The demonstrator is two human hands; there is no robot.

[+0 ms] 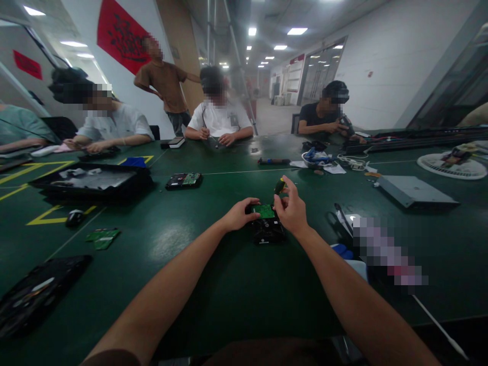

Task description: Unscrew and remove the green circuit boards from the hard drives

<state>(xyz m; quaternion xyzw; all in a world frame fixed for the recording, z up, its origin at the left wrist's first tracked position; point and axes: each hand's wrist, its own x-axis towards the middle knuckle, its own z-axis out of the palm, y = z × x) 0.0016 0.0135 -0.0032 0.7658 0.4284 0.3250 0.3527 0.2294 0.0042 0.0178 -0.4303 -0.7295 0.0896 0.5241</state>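
A black hard drive [269, 232] with a green circuit board [264, 211] on its far half lies on the green table in front of me. My left hand [242, 214] grips the drive's left edge, thumb and fingers around its far corner. In my right hand [293, 209] is a screwdriver with a dark green and yellow handle [280, 186], held upright over the drive's right side. The screwdriver's tip is hidden behind my fingers.
Another hard drive [184, 180] lies farther left, near a black tray [95, 183]. A loose green circuit board [102, 237], a mouse [74, 218] and a black device [41, 290] are at left. To the right are a grey metal box [416, 191] and blue-white items [348, 256]. Several people sit opposite.
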